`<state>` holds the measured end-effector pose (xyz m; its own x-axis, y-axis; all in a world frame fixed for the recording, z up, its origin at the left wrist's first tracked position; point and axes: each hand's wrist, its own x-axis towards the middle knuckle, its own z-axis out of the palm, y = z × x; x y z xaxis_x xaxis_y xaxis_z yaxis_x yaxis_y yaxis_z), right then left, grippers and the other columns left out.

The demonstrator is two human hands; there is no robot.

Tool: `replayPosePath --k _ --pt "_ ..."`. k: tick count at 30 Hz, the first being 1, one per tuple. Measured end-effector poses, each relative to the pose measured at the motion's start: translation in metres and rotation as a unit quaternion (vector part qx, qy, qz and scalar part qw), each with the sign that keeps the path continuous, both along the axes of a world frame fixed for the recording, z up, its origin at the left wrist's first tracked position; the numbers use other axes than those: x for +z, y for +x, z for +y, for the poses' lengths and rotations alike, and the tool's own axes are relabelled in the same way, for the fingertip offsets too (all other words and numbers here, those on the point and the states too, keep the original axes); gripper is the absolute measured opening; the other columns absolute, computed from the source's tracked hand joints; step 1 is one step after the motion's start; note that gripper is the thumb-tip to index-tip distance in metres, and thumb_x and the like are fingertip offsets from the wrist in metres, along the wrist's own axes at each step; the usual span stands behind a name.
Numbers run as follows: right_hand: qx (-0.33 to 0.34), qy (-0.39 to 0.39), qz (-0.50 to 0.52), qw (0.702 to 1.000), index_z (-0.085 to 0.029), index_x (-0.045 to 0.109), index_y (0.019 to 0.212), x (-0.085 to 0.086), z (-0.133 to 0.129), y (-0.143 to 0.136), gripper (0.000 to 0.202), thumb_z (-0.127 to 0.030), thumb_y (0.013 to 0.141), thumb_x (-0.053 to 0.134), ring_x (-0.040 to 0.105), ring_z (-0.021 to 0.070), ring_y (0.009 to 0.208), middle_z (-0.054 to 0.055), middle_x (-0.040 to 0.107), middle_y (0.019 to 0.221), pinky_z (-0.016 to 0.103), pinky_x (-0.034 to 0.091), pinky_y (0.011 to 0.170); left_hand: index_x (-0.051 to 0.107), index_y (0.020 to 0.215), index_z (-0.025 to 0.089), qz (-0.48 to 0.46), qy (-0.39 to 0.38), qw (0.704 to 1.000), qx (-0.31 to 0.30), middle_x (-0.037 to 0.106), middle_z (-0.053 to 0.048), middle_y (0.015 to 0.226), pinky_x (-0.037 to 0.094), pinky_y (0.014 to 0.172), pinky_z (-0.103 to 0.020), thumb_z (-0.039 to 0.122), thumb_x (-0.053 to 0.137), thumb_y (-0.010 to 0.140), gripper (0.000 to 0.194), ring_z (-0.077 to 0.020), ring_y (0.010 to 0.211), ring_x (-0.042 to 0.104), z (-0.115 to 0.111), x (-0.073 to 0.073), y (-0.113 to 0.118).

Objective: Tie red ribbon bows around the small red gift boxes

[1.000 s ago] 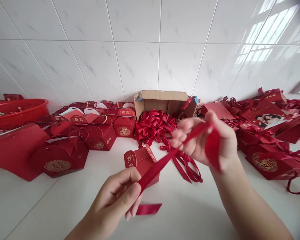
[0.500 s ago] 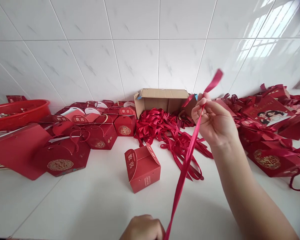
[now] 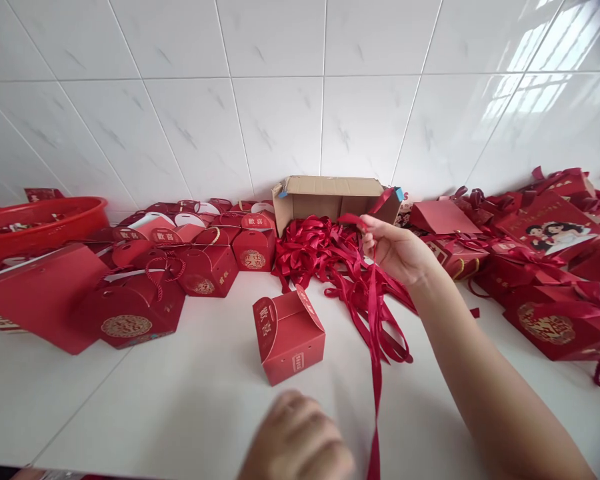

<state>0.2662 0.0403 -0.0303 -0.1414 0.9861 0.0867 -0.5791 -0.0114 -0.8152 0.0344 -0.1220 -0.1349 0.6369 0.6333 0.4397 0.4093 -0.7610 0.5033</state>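
My right hand (image 3: 395,250) is raised in front of the ribbon heap and pinches a dark red satin ribbon (image 3: 375,347) near its upper end. From the pinch a short tail points left, while the long part hangs down past the bottom edge. My left hand (image 3: 300,440), blurred by motion, is at the bottom with its fingers curled in. The ribbon passes to its right, apart from it, and its fingertips are hidden. Just beyond that hand stands a small red gift box (image 3: 293,337) with folded top flaps and gold lettering.
A heap of red ribbons (image 3: 313,250) spills from an open cardboard box (image 3: 330,185) by the tiled wall. Several red gift boxes (image 3: 213,267) and a red plastic basin (image 3: 70,223) stand left. More boxes (image 3: 545,327), some with ribbon handles, crowd the right.
My right hand has moved left and slightly down with the ribbon. My left hand has come up into view, away from the ribbon, which now hangs more steeply.
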Motion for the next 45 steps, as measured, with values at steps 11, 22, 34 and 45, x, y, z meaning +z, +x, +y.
replayPosePath --k 11,22,34,45 --pt "0.328 0.078 -0.233 0.912 -0.011 0.073 0.097 -0.010 -0.011 -0.008 0.029 -0.005 0.070 0.064 0.057 0.0060 0.054 -0.001 0.066 0.062 0.017 0.047 0.055 0.052 0.123 0.021 0.112 -0.086 0.972 0.189 0.055 -0.011 0.126 0.042 0.101 -0.043 0.037 0.048 0.090 0.037 -0.0276 0.120 0.050 0.089 0.069 -0.032" --pt "0.364 0.042 -0.176 0.914 -0.011 0.072 0.097 -0.032 0.001 -0.019 0.029 -0.005 0.070 0.066 0.062 0.0068 0.059 0.001 0.070 0.073 0.019 0.051 0.059 0.054 0.124 0.027 0.064 -0.114 0.982 0.138 0.052 -0.009 0.135 0.043 0.104 -0.041 0.033 0.054 0.088 0.037 -0.0267 0.124 0.050 0.094 0.068 -0.042" --pt "0.393 0.071 -0.245 0.883 -0.010 0.072 0.097 -0.031 0.004 -0.012 0.028 -0.007 0.070 0.066 0.059 0.0075 0.060 -0.002 0.063 0.065 0.022 0.051 0.063 0.066 0.095 0.021 -0.018 -0.094 0.981 0.167 0.057 -0.010 0.125 0.039 0.106 -0.047 0.034 0.056 0.086 0.019 -0.0265 0.121 0.051 0.100 0.073 -0.032" --pt "0.379 0.083 -0.282 0.877 -0.012 0.072 0.098 -0.028 0.002 -0.009 0.027 -0.012 0.071 0.068 0.060 0.0091 0.062 -0.002 0.063 0.063 0.024 0.049 0.064 0.068 0.084 0.022 -0.019 -0.093 0.983 0.160 0.060 -0.008 0.121 0.040 0.103 -0.045 0.028 0.056 0.084 0.013 -0.0263 0.118 0.053 0.103 0.072 -0.029"
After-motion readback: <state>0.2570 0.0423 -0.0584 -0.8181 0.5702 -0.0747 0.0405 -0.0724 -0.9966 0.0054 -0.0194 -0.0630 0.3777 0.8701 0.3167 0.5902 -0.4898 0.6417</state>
